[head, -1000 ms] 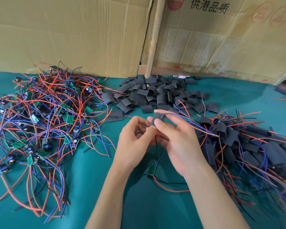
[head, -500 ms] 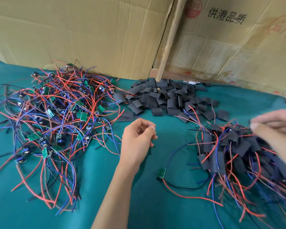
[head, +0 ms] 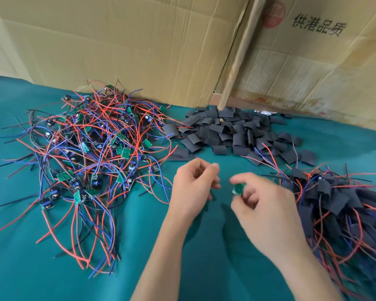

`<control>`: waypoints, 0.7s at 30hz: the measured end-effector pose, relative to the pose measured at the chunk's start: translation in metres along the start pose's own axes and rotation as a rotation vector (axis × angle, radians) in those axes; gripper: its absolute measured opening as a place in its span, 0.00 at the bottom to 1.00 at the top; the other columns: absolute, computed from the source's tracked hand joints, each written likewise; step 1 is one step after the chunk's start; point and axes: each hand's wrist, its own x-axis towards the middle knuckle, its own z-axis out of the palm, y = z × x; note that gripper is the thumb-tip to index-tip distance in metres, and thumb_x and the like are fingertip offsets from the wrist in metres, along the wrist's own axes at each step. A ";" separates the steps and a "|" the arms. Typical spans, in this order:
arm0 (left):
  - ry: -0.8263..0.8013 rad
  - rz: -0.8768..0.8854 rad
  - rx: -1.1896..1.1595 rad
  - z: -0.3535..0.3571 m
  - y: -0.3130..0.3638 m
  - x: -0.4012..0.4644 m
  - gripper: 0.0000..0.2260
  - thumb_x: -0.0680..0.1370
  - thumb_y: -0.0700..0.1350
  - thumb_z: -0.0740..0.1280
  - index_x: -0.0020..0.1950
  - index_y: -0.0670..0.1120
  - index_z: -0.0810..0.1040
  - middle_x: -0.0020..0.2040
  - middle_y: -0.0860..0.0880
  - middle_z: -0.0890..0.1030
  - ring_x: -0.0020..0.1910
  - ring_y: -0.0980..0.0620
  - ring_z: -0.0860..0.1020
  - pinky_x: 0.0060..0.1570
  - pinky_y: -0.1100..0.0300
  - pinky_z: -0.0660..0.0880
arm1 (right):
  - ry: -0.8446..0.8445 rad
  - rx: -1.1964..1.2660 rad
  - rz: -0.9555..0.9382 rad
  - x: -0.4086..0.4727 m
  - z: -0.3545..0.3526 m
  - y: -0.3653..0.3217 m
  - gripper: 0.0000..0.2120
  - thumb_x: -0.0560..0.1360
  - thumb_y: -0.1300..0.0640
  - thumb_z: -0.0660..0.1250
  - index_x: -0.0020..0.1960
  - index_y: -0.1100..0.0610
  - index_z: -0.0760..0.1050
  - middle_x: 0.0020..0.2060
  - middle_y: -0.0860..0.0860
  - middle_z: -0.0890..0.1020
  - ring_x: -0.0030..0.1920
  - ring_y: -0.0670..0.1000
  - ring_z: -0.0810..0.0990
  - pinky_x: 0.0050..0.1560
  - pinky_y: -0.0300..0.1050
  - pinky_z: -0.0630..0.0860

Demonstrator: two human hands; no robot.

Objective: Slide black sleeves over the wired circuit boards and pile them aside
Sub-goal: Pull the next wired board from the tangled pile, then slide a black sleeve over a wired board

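Over the teal table (head: 41,268), the right hand (head: 267,210) is pinching a small green circuit board (head: 237,189) while the left hand (head: 191,187) is hovering just beside it, loosely curled and holding nothing, between the unsleeved wired boards (head: 91,155) and the sleeved pile (head: 339,205), with loose black sleeves (head: 228,132) lying behind.

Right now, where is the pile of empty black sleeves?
In the head view, the loose black sleeves lie at centre rear on the green cloth, just before the cardboard, between both wired piles.
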 end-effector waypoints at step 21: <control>0.052 -0.091 -0.086 -0.003 0.003 -0.001 0.09 0.78 0.38 0.57 0.40 0.46 0.73 0.31 0.49 0.75 0.21 0.49 0.72 0.20 0.65 0.60 | -0.193 -0.153 0.124 0.127 0.064 0.027 0.15 0.77 0.53 0.71 0.64 0.51 0.78 0.60 0.52 0.80 0.64 0.57 0.75 0.59 0.52 0.75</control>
